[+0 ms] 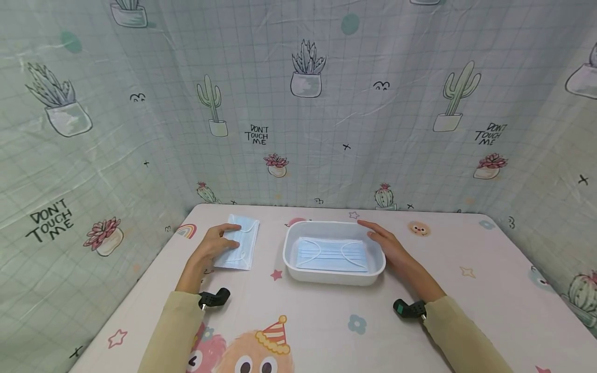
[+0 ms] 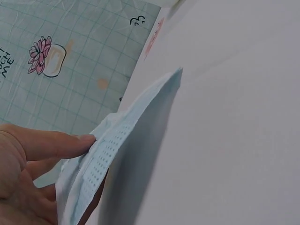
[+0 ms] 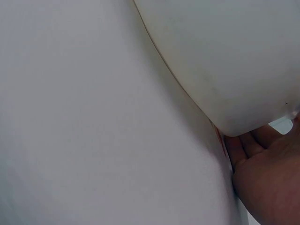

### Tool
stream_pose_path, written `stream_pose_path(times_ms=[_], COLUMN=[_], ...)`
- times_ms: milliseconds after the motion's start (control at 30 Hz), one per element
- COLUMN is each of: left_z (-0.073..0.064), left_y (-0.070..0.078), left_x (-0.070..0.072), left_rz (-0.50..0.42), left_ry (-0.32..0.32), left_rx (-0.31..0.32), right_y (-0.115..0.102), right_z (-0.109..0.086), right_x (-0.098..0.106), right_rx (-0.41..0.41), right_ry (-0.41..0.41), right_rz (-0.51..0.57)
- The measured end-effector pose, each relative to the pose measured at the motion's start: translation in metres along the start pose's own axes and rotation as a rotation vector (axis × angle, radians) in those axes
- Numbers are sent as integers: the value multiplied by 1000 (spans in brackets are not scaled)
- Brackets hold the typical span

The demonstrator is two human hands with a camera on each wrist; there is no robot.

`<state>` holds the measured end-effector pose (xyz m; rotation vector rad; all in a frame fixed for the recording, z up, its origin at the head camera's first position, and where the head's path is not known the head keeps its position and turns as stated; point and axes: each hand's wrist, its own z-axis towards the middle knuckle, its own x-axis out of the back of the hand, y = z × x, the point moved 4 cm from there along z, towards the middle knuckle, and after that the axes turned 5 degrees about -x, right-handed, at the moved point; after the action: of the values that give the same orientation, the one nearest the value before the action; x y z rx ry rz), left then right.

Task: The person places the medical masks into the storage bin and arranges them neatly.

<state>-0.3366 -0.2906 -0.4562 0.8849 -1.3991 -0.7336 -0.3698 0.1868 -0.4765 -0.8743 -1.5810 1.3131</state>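
On the left side of the table my left hand (image 1: 218, 243) pinches a light-blue face mask (image 1: 252, 238). In the left wrist view the thumb lies on top of the mask (image 2: 110, 152), other fingers are behind or under it, and one edge tilts up off the table. A white plastic container (image 1: 331, 280) stands right of the middle. Inside it another blue face mask (image 1: 331, 254) lies flat, its white ear loops on top. My right hand (image 1: 389, 248) grips the container's right end, thumb over the rim; in the right wrist view its fingers (image 3: 251, 145) press the outer wall.
A patterned white tablecloth (image 1: 317, 311) covers the table. Behind and beside it hang grid-patterned curtains (image 1: 326, 129) with cactus prints. Each wrist carries a small black camera, one on the left wrist (image 1: 215, 298) and one on the right wrist (image 1: 408, 309).
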Motion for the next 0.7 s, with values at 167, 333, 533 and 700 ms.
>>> stream_pose_path(times_ms=[167,333,533,700], left_z=[3,5,2,1], left_y=[-2,-5,-7,-9], left_x=[-1,-3,-4,-4], left_rz=[-8,-57,-117,-146], left_ry=[-18,-18,18,30], left_rx=[2,2,48,53], right_y=[0,0,0,1], right_z=[0,0,1,1], right_x=[1,2,1,1], right_rx=[2,0,0,-2], right_ry=[-1,4,5,5], right_rz=[-4,-16,-14,-14])
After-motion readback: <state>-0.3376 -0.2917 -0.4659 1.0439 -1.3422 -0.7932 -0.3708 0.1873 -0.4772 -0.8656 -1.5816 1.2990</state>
